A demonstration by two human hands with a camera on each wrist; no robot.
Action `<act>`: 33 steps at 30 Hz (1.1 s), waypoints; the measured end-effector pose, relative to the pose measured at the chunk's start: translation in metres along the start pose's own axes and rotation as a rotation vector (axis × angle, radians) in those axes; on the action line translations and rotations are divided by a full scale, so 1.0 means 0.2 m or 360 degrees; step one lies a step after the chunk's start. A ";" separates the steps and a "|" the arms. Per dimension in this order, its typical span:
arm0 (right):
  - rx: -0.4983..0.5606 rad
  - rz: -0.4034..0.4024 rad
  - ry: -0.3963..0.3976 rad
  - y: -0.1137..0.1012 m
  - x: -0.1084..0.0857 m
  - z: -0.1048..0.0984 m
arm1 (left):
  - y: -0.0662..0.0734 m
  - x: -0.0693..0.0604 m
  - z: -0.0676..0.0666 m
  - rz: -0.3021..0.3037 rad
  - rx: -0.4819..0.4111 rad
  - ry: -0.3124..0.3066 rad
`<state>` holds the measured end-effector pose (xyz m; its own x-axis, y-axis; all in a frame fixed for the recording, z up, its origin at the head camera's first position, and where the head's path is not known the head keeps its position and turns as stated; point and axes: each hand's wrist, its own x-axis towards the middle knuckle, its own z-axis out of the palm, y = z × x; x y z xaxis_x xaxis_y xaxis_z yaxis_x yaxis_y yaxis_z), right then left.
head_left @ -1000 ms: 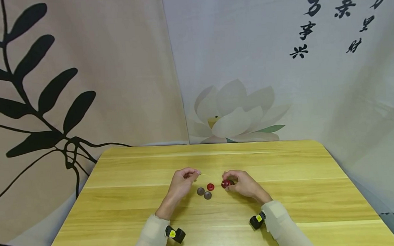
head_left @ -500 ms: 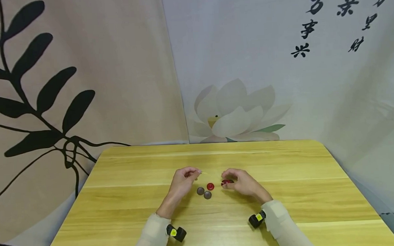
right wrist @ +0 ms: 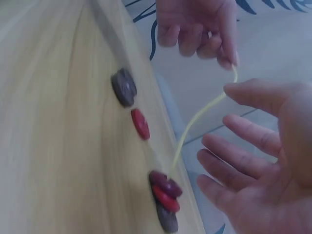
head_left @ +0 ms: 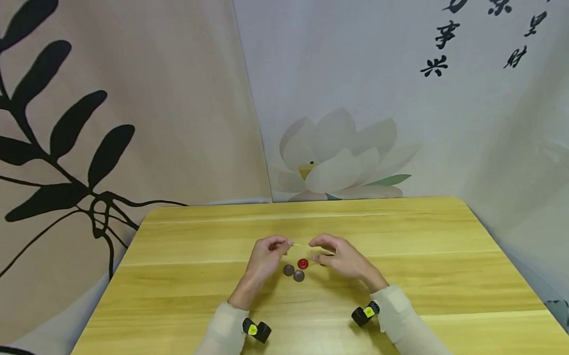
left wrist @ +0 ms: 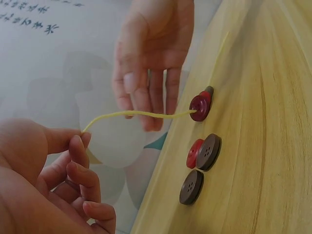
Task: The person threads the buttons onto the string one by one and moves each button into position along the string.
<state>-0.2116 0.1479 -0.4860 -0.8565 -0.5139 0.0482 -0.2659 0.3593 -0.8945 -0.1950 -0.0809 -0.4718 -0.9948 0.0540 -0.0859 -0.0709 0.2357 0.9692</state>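
My left hand (head_left: 265, 256) pinches the end of a yellow string (left wrist: 131, 113) between thumb and forefinger. The string runs through a dark red button (left wrist: 199, 108), which lies against a red and a dark one on the table; its far end trails over the wood. My right hand (head_left: 342, 257) is beside the string with fingers spread, gripping nothing; in the right wrist view the thumb overlaps or is close to the string, and touch cannot be told. Left of the threaded buttons lie a loose red button (head_left: 303, 263) and two dark brown buttons (head_left: 288, 270).
The wooden table (head_left: 184, 293) has its far edge against a printed cloth backdrop (head_left: 190, 97). A small black camera is strapped to each wrist, over the pale sleeves.
My right hand has let go of the threaded buttons and moved up and left toward the left hand. The left hand keeps its pinch with little movement.
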 end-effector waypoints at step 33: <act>-0.0039 0.0042 0.0205 -0.08 0.06 0.08 | 0.00 0.00 0.04 0.0039 0.0029 -0.0035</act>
<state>-0.2092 0.1229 -0.4780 -0.9125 -0.4006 0.0829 -0.2522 0.3912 -0.8851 -0.1948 -0.0735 -0.4733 -0.9944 0.0812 -0.0673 -0.0449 0.2516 0.9668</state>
